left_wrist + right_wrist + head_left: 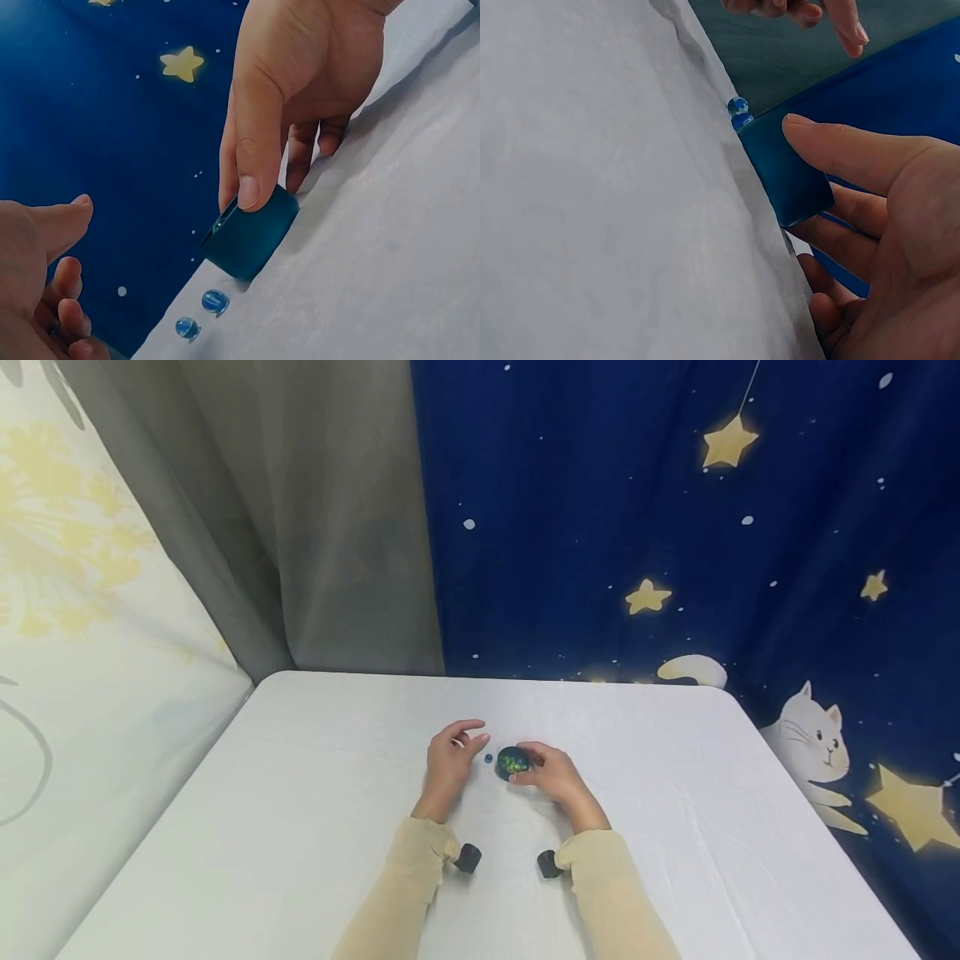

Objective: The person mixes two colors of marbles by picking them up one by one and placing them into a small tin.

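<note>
A round, teal-sided container [513, 762] with a mottled green top stands on the white table. My right hand [557, 774] grips it by the sides, thumb on the near side and fingers on the far side; in the left wrist view the teal wall [251, 236] shows below the thumb. Beside the container lie two small blue glass marbles [215, 301], close together on the cloth; the head view shows them as a small blue spot [488, 758]. My left hand [452, 762] hovers just left of the marbles, thumb and index finger apart, apparently holding nothing.
The white-covered table [315, 843] extends around both hands. A grey curtain [352, 527] and a dark blue curtain [562, 527] with stars hang behind its far edge. Black wrist devices [468, 858] sit on both sleeves.
</note>
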The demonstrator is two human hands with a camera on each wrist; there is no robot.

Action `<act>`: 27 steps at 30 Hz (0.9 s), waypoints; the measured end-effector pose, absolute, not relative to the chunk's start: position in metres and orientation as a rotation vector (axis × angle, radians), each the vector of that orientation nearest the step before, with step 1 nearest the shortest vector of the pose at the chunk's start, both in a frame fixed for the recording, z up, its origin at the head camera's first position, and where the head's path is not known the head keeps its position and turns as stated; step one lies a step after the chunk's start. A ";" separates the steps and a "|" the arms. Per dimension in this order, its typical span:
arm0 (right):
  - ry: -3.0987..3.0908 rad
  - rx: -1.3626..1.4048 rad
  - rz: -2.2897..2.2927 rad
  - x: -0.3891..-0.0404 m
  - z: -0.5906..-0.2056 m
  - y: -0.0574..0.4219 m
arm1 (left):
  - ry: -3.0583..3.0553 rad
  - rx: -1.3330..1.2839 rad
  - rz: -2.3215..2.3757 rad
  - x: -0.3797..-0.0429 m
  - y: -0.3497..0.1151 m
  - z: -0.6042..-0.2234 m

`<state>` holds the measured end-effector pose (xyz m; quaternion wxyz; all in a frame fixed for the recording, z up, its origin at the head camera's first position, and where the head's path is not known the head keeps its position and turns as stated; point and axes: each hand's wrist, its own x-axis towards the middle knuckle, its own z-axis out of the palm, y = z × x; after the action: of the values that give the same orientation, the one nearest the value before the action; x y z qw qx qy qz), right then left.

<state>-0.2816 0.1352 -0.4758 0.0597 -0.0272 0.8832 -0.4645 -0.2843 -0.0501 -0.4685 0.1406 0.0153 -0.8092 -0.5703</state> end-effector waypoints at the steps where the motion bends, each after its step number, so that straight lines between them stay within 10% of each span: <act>1: 2.672 -0.083 -1.407 -0.282 -0.476 0.136 | -2.340 0.057 -1.651 -0.284 -0.050 -0.468; 27: 2.676 -0.121 -1.419 -0.282 -0.482 0.140 | -2.602 0.190 -1.356 -0.292 -0.060 -0.486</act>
<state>-0.2822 0.1399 -0.4820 0.0551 -0.0398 0.8814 -0.4674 -0.2916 -0.0605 -0.4856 0.1003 0.0642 -0.8805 -0.4588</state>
